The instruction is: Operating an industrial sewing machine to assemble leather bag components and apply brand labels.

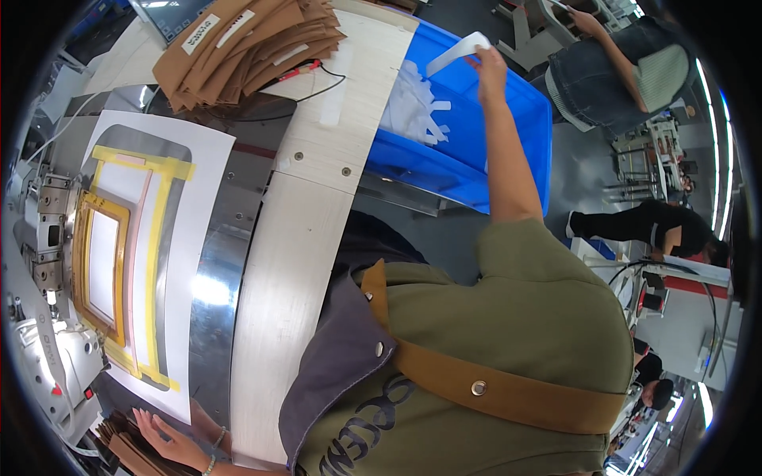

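Note:
My right hand (486,63) is raised over a blue bin (516,131), pinching a white strip (458,54) that looks like cloth. Several more white strips (413,103) lie heaped in that bin. At the lower left, my left hand (171,440) has its fingers stretched out beside and partly over a stack of brown pieces (127,448). Nearby, a white sheet (210,155) lies under a template edged with yellow tape (164,206). A yellow-brown rectangular frame (121,274) sits on the template, at the machine (67,357).
A large pile of brown pieces (246,51) with white labels covers part of the pale tabletop (278,317). Next to it lie a red-handled tool (300,73) and a black cable. A screen (171,16) stands beyond. Other people (651,226) are on the right side.

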Available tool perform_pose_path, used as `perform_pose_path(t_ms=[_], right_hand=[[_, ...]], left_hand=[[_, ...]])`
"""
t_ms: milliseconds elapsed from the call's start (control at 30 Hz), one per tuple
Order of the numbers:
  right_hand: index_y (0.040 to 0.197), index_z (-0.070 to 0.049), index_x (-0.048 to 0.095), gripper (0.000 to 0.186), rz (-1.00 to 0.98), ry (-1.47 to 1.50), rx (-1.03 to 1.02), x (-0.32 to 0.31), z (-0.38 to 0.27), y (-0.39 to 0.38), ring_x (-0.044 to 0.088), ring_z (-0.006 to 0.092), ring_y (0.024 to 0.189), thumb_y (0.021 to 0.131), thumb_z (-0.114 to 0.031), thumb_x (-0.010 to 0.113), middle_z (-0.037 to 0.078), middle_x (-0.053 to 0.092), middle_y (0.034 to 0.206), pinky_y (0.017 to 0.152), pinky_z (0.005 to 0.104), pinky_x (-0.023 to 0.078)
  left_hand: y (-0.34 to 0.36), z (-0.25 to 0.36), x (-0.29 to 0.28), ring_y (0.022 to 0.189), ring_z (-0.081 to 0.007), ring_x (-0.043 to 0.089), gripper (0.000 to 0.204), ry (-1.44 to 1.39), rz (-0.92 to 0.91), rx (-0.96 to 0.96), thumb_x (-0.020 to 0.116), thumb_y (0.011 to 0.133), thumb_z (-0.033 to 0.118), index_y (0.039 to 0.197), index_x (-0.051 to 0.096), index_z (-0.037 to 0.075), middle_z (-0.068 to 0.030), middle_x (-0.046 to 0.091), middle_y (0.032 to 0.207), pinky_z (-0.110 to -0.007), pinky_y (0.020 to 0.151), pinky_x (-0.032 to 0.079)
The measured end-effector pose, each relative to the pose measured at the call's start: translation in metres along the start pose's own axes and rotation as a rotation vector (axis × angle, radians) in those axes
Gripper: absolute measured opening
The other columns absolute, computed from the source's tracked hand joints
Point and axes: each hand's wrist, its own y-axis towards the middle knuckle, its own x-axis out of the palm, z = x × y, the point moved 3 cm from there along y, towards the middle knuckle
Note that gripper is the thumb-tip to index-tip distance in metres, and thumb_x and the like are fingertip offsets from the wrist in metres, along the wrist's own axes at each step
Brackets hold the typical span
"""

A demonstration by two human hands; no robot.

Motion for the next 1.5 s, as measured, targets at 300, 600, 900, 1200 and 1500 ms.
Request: perform_pose_path(t_ms=[300,600,900,1200,1500], right_hand=[[0.122,0.0,0.061,0.028,-0.59,0.337,-0.143,0.122,-0.188,-0.052,0.072,0.0202,0.086,0.111,-0.024,0.052,0.012,0.072,0.096,0.081,0.0356,0.06],[0.115,-0.003,0.063,0.031,-1.817,0.139,0.146,0.315,-0.24,-0.296,0.068,0.0111,0.069,0.111,-0.031,0.052,0.009,0.073,0.086,0.061,0.0279,0.054],[0.103,0.002,0.065,0.035,-1.976,0.092,0.121,0.348,-0.253,-0.37,0.076,0.0206,0.073,0.107,-0.03,0.052,0.014,0.077,0.086,0.066,0.0333,0.059],[0.116,-0.004,0.074,0.038,-1.353,-0.187,-0.433,0.262,-0.213,-0.249,0.073,0.0371,0.1,0.102,-0.038,0.064,0.015,0.077,0.105,0.086,0.0482,0.056],[0.152,0.008,0.047,0.073,-1.185,-1.178,-0.656,0.136,-0.149,-0.216,0.049,0.0419,0.147,0.081,-0.001,0.064,0.03,0.039,0.165,0.118,0.0472,0.046]], left_hand=[[0.045,0.137,0.013,0.122,-0.0253,0.066,0.039,-0.532,-0.134,0.02,0.046,0.11,0.006,0.143,0.06,-0.01,-0.0195,0.066,0.142,-0.037,0.104,0.052],[0.074,0.262,0.066,0.108,-0.0206,0.072,0.042,-1.231,-0.508,-0.107,0.056,0.11,0.018,0.148,0.055,-0.002,-0.0168,0.069,0.135,-0.034,0.092,0.056],[0.057,0.221,0.062,0.085,-0.0041,0.06,0.012,-1.01,-0.335,-0.34,0.06,0.112,0.016,0.114,0.063,0.005,-0.0009,0.07,0.1,-0.023,0.074,0.047],[0.057,0.209,0.053,0.082,-0.0055,0.058,0.009,-1.074,-0.233,-0.336,0.064,0.11,0.015,0.109,0.062,0.007,0.0004,0.066,0.095,-0.024,0.071,0.046],[0.082,0.22,0.052,0.075,-0.0076,0.059,0.014,-1.171,-0.212,-0.311,0.068,0.106,0.011,0.102,0.057,0.004,-0.0033,0.061,0.088,-0.025,0.063,0.049]])
